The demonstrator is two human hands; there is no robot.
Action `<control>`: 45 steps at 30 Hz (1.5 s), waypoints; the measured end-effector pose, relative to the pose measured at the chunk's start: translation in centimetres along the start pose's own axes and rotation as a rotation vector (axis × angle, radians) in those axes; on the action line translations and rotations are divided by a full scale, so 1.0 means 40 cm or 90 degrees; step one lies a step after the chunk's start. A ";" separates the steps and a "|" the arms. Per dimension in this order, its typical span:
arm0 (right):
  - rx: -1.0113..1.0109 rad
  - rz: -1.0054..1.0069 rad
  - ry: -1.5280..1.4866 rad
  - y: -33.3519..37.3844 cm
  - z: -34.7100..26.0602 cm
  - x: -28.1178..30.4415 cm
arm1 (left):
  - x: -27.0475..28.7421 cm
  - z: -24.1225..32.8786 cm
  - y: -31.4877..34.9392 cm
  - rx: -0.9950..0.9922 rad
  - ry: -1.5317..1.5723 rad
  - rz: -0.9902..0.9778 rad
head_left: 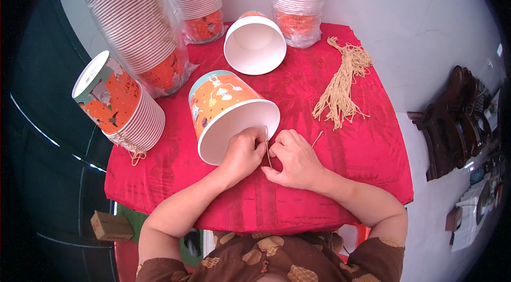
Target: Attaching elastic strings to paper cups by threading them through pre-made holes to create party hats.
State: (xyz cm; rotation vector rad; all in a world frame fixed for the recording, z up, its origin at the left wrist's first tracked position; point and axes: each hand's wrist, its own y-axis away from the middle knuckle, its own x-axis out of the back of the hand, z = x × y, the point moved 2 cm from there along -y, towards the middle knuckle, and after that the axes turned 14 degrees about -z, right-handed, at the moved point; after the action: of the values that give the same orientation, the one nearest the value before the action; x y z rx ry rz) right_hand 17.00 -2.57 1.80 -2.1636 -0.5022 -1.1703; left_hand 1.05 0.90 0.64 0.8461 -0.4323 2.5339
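Observation:
An orange printed paper bucket (pixel 213 96) lies on its side on the table, its white mouth turned toward me. My left hand (pixel 243 153) is closed at the mouth's lower right rim, its fingers pinching a tan cord (pixel 268 154). Close beside it, my right hand (pixel 297 160) is also closed on the cord, with thumb and forefinger drawn together. One loose cord end sticks out past the right hand's knuckles. My fingers hide where the cord meets the rim. A bundle of tan cords (pixel 343 82) lies on the far right of the table.
Behind the bucket, another paper bucket (pixel 255 45) lies with its mouth facing me. Tall plastic-wrapped bucket stacks (pixel 130 16) stand along the back and left. A shorter nested stack (pixel 128 109) with cords hanging from it leans at the left. Red cloth (pixel 362 159) covers the table.

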 end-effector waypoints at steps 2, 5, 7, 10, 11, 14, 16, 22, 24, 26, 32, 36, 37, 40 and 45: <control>0.006 0.007 0.002 0.006 0.006 -0.017 | 0.000 -0.001 -0.003 0.015 0.017 -0.005; 0.019 0.033 -0.019 0.003 0.022 -0.018 | 0.001 0.000 -0.004 0.017 0.027 -0.013; 0.011 0.066 -0.024 -0.002 0.042 -0.001 | -0.001 -0.007 -0.003 0.005 0.009 -0.006; -0.101 0.095 0.058 0.001 0.093 0.043 | 0.003 -0.001 0.002 0.004 0.000 -0.004; -0.149 0.106 0.110 0.005 0.114 0.057 | 0.006 0.003 0.003 0.016 0.007 -0.009; -0.288 0.082 0.287 0.011 0.159 0.092 | 0.012 0.004 0.006 0.040 0.017 -0.018; -0.290 0.094 0.321 0.010 0.151 0.105 | 0.014 0.007 0.008 0.046 0.029 -0.015; 0.020 0.156 0.122 -0.004 0.036 0.084 | 0.012 0.008 0.003 0.065 0.055 -0.004; 0.020 0.121 0.026 -0.006 0.017 0.049 | 0.008 0.007 0.000 0.070 0.061 -0.001; -0.001 0.102 0.010 -0.010 0.018 0.019 | 0.004 0.011 -0.001 0.045 0.073 0.005; -0.027 0.047 -0.050 -0.024 0.036 -0.023 | 0.001 0.005 -0.005 0.045 0.087 0.002; -0.055 0.030 -0.097 -0.030 0.053 -0.033 | -0.001 -0.016 -0.006 0.020 0.099 0.018; -0.059 0.030 -0.113 -0.029 0.058 -0.036 | -0.001 -0.027 -0.010 0.037 0.173 0.002; -0.048 0.040 -0.131 -0.027 0.052 -0.025 | 0.006 -0.026 -0.012 0.085 0.267 -0.038; -0.045 0.136 -0.059 -0.012 0.092 0.005 | 0.014 -0.012 -0.015 0.120 0.304 -0.075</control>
State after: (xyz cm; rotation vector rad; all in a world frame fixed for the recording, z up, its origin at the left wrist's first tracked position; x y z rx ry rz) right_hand 19.06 0.29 0.60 -2.2767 -0.2636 -0.9889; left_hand 0.70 1.77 0.73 0.2914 0.0086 2.5782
